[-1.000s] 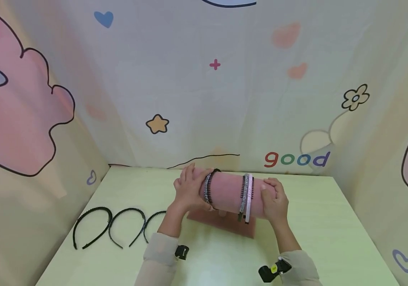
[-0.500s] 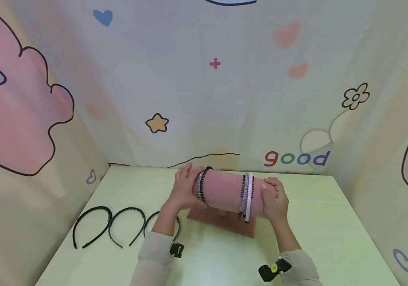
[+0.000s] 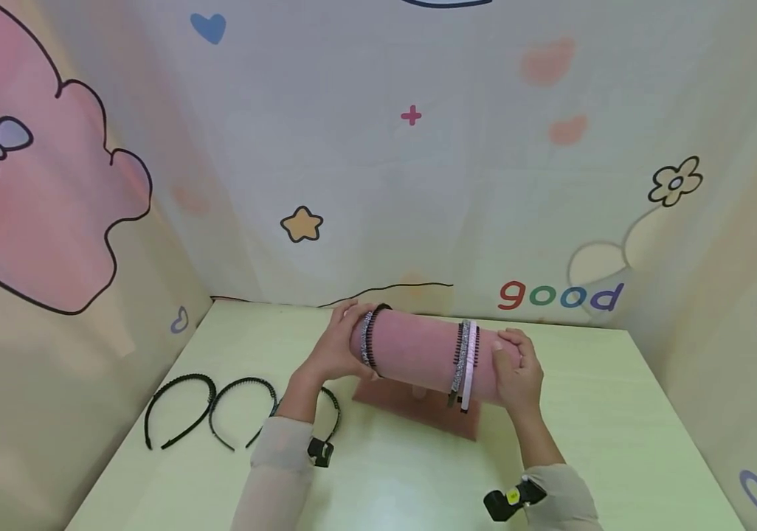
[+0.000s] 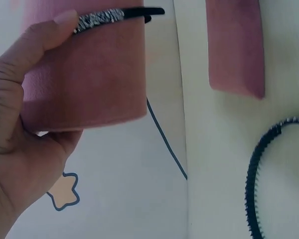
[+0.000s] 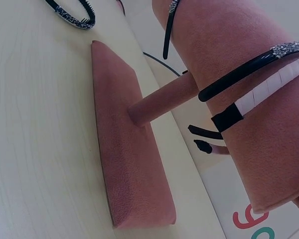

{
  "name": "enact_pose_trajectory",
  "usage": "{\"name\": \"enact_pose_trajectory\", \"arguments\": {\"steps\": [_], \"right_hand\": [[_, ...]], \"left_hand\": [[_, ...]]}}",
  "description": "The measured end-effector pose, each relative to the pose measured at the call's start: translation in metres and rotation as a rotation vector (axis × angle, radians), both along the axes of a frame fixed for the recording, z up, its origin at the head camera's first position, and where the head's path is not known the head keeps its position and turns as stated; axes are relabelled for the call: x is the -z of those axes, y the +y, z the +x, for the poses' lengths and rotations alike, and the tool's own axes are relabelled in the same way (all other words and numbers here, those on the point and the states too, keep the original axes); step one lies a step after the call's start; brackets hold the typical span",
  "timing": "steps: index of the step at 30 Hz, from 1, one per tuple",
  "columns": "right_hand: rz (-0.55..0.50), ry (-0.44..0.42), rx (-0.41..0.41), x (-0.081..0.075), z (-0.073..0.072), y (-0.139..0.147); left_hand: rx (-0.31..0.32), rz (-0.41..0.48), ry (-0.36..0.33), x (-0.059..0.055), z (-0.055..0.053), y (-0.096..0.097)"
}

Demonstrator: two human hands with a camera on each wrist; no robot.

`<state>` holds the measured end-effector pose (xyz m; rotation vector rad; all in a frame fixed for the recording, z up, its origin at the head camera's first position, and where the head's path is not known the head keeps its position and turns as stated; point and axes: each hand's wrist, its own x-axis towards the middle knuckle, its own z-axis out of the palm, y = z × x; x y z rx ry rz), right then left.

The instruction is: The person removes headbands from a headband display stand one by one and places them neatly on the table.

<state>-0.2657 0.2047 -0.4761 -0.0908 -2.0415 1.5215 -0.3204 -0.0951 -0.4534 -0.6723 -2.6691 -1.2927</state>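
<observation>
A pink velvety headband stand has a horizontal cylinder (image 3: 415,346) on a post above a flat base (image 3: 428,411). My left hand (image 3: 333,350) holds a black headband with silver glitter (image 4: 100,20) near the cylinder's left end; the thumb tip touches the glittery part and the palm is by the end face. My right hand (image 3: 520,376) grips the cylinder's right end, thumb on the front. Beside it, another silver-glitter headband (image 5: 241,74) and a pale pink wrapped headband (image 5: 274,85) sit side by side around the cylinder, their ends hanging below it.
Several black toothed headbands lie in a row on the pale table (image 3: 617,442) to the left: one at the far left (image 3: 194,377), one in the middle (image 3: 246,380), one partly behind my left arm (image 3: 336,405). A printed curtain (image 3: 365,162) stands behind the table.
My left hand has moved left, and the glitter headband has slid with it toward the cylinder's left end. My right hand keeps its grip. The head view has shifted slightly.
</observation>
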Motion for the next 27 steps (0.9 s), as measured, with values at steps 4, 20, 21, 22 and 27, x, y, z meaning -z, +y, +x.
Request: {"name": "enact_pose_trajectory", "arguments": {"steps": [4, 20, 21, 22, 27], "right_hand": [[-0.006, 0.008, -0.003, 0.0005, -0.0001, -0.0005], [0.0, 0.019, -0.002, 0.0012, 0.0003, 0.0024], [0.001, 0.018, -0.004, 0.0008, 0.0004, 0.0025], [0.003, 0.016, -0.004, 0.0007, 0.0001, 0.0026], [0.007, 0.003, -0.009, 0.0005, 0.0006, 0.0024]], "left_hand": [[0.018, -0.026, -0.023, -0.0021, -0.0047, -0.0037], [0.057, -0.059, -0.038, -0.0063, -0.0042, -0.0038], [0.056, -0.062, -0.035, -0.0064, -0.0046, -0.0042], [0.055, -0.063, -0.031, -0.0065, -0.0049, -0.0046], [0.062, -0.07, -0.038, -0.0054, -0.006, -0.0075]]}}
